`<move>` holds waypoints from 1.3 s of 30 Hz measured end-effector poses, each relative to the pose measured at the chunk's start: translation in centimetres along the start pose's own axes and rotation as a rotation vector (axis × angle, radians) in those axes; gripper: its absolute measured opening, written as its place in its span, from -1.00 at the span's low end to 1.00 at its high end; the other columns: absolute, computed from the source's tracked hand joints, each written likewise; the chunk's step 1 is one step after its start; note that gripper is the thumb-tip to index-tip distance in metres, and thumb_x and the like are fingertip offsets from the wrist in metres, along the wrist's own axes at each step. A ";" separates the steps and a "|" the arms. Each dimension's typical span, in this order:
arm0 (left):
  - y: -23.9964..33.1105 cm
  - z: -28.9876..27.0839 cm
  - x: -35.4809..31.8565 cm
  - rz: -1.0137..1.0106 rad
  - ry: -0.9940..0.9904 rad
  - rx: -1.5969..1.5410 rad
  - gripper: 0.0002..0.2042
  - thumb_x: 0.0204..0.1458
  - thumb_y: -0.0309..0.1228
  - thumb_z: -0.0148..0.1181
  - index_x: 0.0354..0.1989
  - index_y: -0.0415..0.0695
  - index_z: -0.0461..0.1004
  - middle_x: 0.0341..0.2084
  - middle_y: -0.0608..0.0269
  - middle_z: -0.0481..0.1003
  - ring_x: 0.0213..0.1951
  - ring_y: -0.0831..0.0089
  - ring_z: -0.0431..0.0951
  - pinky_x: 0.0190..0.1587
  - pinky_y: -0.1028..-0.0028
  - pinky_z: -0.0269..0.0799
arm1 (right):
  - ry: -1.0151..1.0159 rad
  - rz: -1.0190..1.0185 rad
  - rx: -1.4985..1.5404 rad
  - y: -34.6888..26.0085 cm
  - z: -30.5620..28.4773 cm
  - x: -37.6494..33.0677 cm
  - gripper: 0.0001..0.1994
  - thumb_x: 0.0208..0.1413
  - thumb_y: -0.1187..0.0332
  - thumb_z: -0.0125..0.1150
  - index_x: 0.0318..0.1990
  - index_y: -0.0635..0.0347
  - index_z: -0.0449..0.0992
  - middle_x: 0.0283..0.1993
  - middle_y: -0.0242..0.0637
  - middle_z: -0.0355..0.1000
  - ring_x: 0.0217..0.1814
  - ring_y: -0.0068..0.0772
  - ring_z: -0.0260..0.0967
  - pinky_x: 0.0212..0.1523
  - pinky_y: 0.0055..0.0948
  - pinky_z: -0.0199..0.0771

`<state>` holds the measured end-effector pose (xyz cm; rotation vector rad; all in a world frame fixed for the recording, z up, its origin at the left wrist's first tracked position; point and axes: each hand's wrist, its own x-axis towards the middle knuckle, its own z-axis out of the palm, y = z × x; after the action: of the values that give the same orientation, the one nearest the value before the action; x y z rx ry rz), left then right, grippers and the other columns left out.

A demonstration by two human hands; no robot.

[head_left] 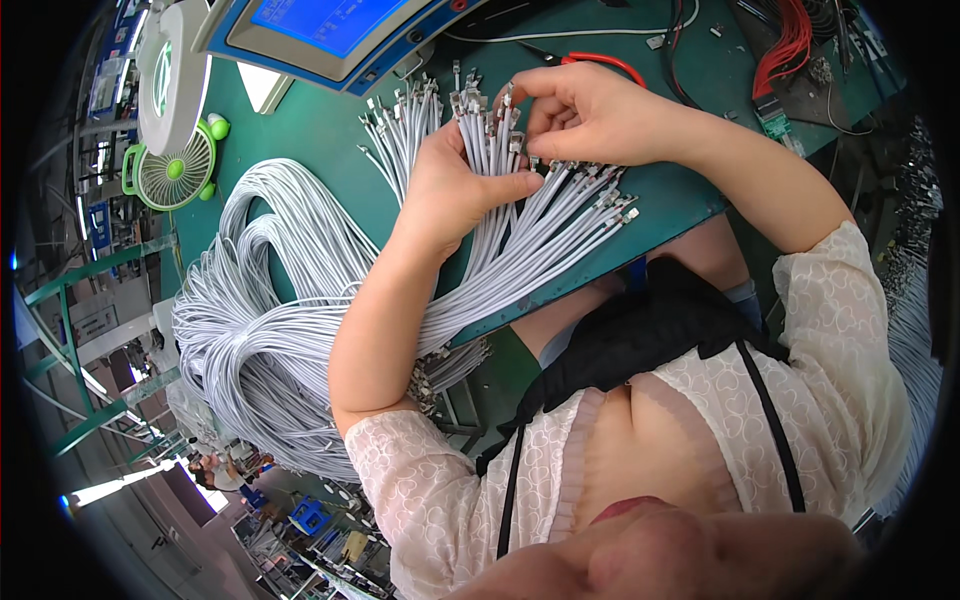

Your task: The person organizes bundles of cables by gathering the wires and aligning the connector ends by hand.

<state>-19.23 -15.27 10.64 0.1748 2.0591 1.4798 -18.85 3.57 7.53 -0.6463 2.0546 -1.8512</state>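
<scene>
My left hand (447,185) is closed round an upright bunch of grey cables (486,150), its thumb lying across the front. Small metal-and-white connectors tip these cables. At the right side of the bunch, the curled fingers of my right hand (590,112) close on a cable near its connector; the fingertips are partly hidden. Another bunch of cable ends (400,128) fans out left of my left hand. More cable ends (575,215) spread to the right, below my right hand. Their long lengths run into a big looped coil (255,300) at the left.
Behind the hands, a device with a blue screen (325,25) stands on the green table (690,190). Red-handled pliers (605,62) lie beyond my right hand. Red wires with a green circuit board (772,120) sit at the far right. A green fan (175,170) stands left.
</scene>
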 end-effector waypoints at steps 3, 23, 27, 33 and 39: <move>0.1 -0.3 0.1 -0.005 0.007 -0.023 -0.62 -0.36 -0.66 0.32 -0.27 -0.26 0.39 -0.44 0.27 0.49 -0.41 0.55 0.49 -0.32 0.57 0.42 | -0.012 -0.002 0.012 -0.2 -0.2 -0.1 -0.61 -0.16 0.54 0.07 -0.07 0.39 0.31 -0.54 -0.26 0.42 -0.49 -0.60 0.33 -0.44 -0.61 0.32; -0.4 -0.6 0.6 -0.053 -0.141 -0.128 -0.56 -0.32 -0.71 0.14 -0.14 -0.36 0.28 -0.31 0.11 0.47 -0.30 0.38 0.53 -0.21 0.48 0.45 | 0.032 -0.046 -0.109 0.5 0.5 0.1 -0.61 -0.10 0.53 0.08 -0.02 0.33 0.28 -0.46 -0.17 0.46 -0.41 -0.51 0.41 -0.31 -0.54 0.40; 0.0 -0.2 0.4 -0.086 -0.170 -0.185 -0.55 -0.34 -0.74 0.07 -0.13 -0.39 0.24 -0.31 0.08 0.45 -0.30 0.34 0.54 -0.20 0.45 0.45 | -0.009 0.018 -0.025 0.9 0.3 0.3 -0.56 -0.09 0.54 0.10 0.03 0.31 0.24 -0.41 -0.20 0.46 -0.34 -0.54 0.42 -0.29 -0.59 0.39; -0.8 -0.6 0.9 -0.098 -0.164 -0.093 -0.59 -0.33 -0.69 0.17 -0.19 -0.37 0.30 -0.37 0.12 0.47 -0.32 0.37 0.54 -0.21 0.46 0.45 | -0.065 0.069 -0.013 0.3 0.6 0.0 -0.51 -0.08 0.53 0.11 0.09 0.24 0.19 -0.44 -0.30 0.42 -0.42 -0.62 0.37 -0.41 -0.67 0.33; -0.2 -0.9 0.6 -0.088 -0.159 -0.040 -0.63 -0.30 -0.64 0.26 -0.23 -0.34 0.35 -0.40 0.13 0.49 -0.34 0.42 0.54 -0.24 0.49 0.46 | -0.083 0.114 -0.135 -0.3 0.0 -0.1 -0.49 -0.09 0.54 0.10 0.10 0.24 0.18 -0.45 -0.32 0.40 -0.46 -0.64 0.31 -0.43 -0.65 0.30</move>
<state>-20.15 -15.87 10.40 0.1778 1.8854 1.4060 -18.74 3.56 7.84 -0.6141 2.1288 -1.6076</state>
